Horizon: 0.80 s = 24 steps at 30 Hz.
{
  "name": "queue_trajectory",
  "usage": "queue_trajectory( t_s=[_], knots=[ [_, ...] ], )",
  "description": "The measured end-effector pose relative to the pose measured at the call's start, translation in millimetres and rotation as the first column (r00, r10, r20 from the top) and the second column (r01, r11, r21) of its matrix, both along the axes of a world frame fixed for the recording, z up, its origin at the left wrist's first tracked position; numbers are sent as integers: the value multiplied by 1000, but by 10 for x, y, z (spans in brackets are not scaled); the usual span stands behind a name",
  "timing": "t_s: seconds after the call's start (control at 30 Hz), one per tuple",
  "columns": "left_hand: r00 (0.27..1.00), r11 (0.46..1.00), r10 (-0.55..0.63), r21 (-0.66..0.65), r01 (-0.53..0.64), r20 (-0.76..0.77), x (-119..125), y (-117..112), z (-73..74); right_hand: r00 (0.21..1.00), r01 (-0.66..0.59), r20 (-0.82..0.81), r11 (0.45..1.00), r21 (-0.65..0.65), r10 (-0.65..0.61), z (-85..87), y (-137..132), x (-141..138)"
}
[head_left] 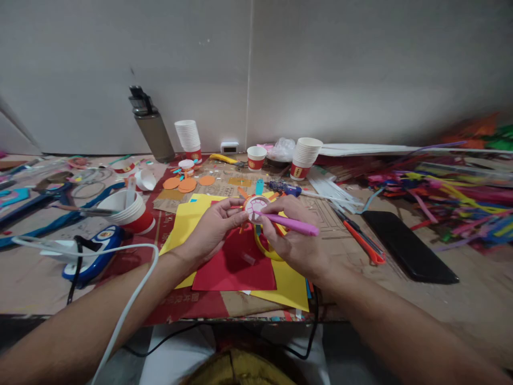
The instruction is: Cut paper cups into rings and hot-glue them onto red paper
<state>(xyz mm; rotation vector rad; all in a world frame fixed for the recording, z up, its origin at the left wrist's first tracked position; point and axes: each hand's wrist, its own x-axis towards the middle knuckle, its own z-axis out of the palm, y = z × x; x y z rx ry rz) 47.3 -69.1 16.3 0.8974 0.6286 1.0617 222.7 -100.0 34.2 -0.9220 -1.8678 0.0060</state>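
My left hand [214, 227] is closed on a small paper cup craft [255, 206] with orange strips fanned round its rim, holding it bottom-up over the table. My right hand [294, 240] grips a pink marker [292, 224] whose tip touches the cup's white base, where pink marks show. A yellow ring-shaped piece [266, 247] lies partly hidden under my right hand. Beneath both hands lie a red paper sheet [236, 267] and yellow paper sheets [188, 216].
Stacks of paper cups [304, 156] and a grey bottle [152, 128] stand by the wall. Orange paper discs [186, 184], a glue gun [285, 188], an orange box cutter [363, 240] and a black phone [406, 246] lie around. Coloured strips [449, 198] pile at right; a white cable [132, 299] crosses my left arm.
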Motion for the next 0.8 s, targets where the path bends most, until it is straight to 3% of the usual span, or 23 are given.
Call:
queue_trajectory(
  t_s=[0.8],
  knots=[
    [999, 1000, 9, 13, -8, -38, -21, 17, -45, 1000, -16, 3, 1000, 3, 16, 1, 5, -3]
  ],
)
